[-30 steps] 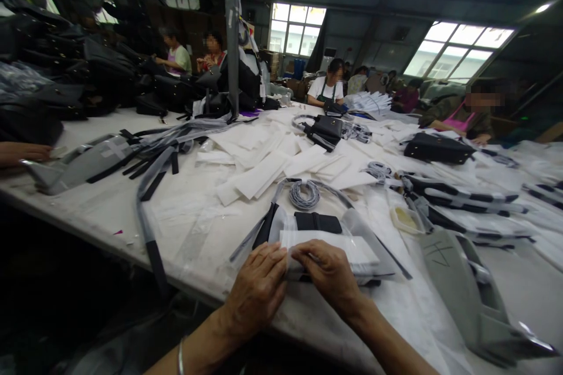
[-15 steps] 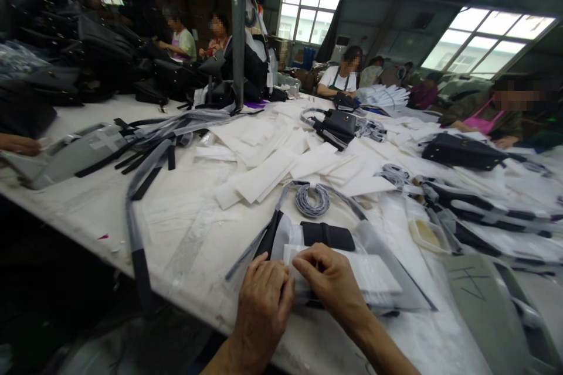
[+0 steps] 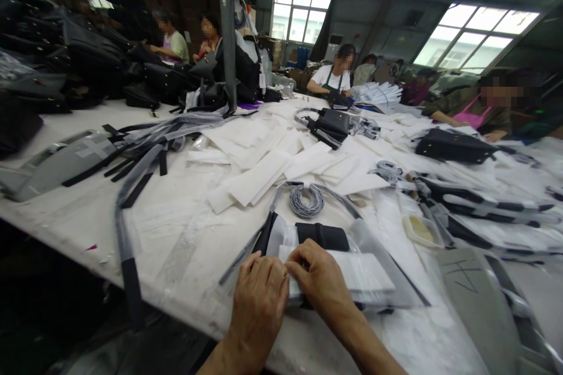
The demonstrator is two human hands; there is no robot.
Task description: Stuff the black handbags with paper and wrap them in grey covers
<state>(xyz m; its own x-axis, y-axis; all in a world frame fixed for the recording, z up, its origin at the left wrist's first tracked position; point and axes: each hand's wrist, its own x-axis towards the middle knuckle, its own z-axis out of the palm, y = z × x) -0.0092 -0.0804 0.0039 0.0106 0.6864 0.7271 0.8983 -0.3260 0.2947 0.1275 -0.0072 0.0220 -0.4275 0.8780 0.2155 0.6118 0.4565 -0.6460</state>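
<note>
From my head camera, my left hand [image 3: 258,299] and right hand [image 3: 319,278] work near the bench's [image 3: 74,228] front edge, my fingers [image 3: 299,263] closed on a white sheet [image 3: 347,272] (the pinch itself is hidden beneath them). The sheet lies over a black bag [image 3: 322,237] on clear plastic [image 3: 369,237], the bag only partly covered; a grey cord coil [image 3: 307,200] sits beyond.

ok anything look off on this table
One long grey strap stands out: it strays from the strap bundle, and its black end appears to droop over the front edge of the table. A small purple scrap also lies loose on the tabletop.
</note>
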